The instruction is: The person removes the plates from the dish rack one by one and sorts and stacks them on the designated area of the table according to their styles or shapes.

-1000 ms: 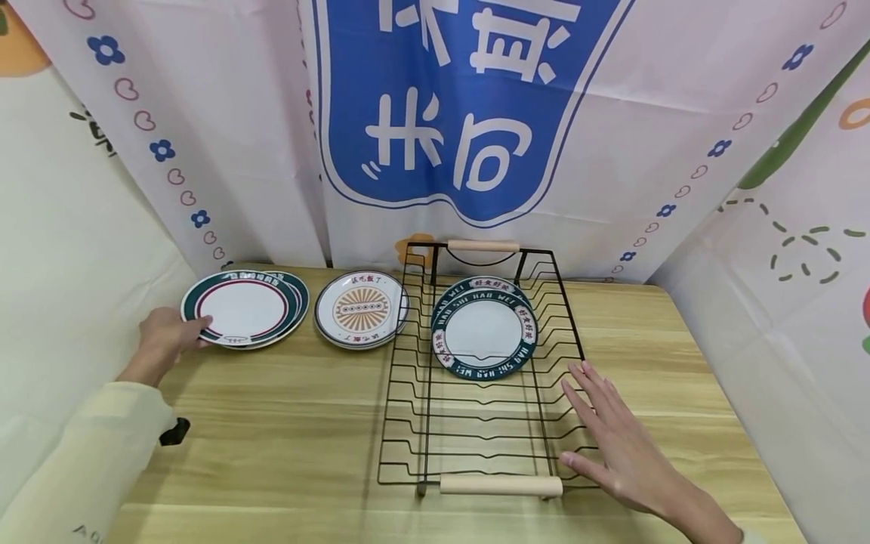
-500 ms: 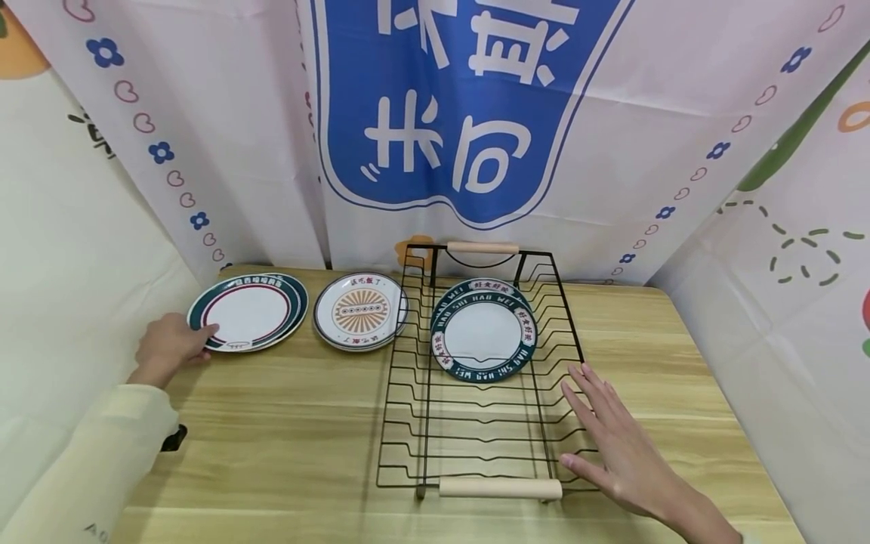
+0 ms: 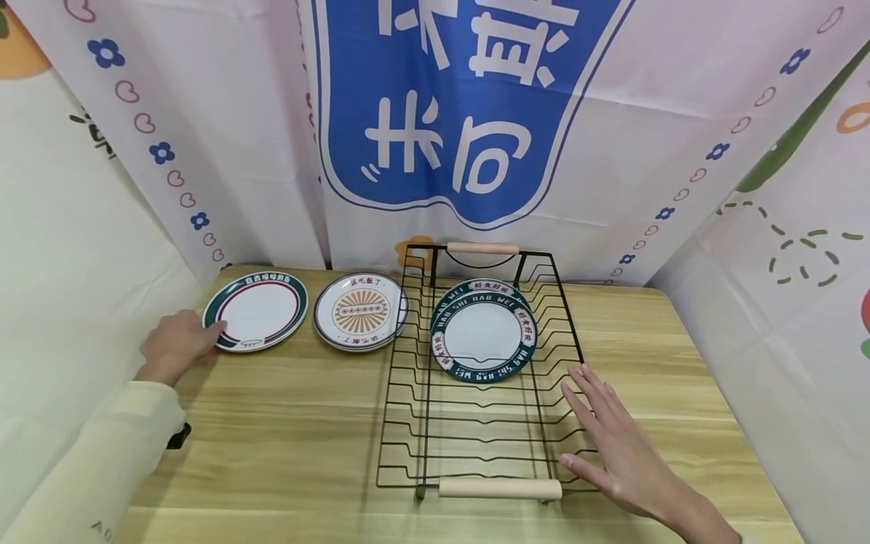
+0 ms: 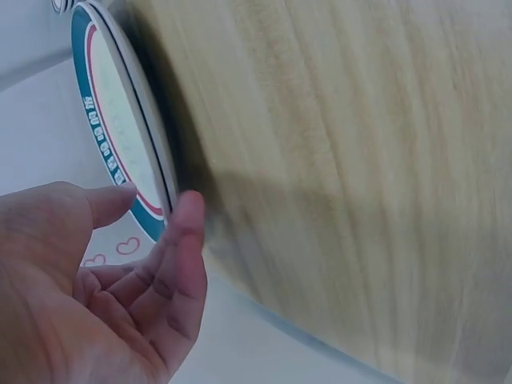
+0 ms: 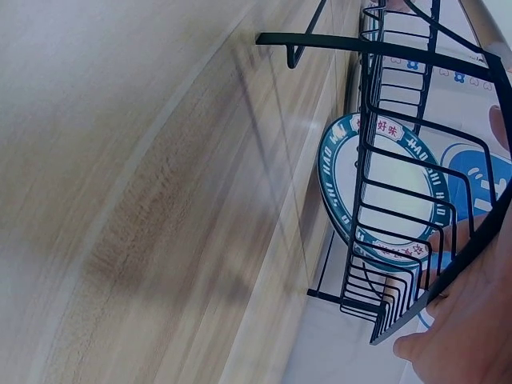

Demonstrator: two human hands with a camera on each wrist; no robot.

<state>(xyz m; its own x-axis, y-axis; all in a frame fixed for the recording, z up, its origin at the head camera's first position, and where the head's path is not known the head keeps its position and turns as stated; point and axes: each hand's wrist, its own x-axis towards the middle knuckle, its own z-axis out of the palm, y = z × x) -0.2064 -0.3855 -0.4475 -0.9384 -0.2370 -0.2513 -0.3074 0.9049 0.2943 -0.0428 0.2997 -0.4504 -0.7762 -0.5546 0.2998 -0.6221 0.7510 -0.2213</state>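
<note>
Grabbing seems the step: left hand (image 3: pixel 178 344) pinches a round, green-rimmed white plate (image 3: pixel 260 311); lifting needs care. Right hand (image 3: pixel 618 447) spreads beside the black wire rack (image 3: pixel 484 438).

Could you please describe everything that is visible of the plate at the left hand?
The round, glossy plate looks ceramic, with a white centre, red ring and dark green rim bearing white lettering. It lies face up, left of the sunburst plate. The left hand has its thumb over the near-left rim. The left wrist view shows a second edge beneath, probably another plate.
</note>
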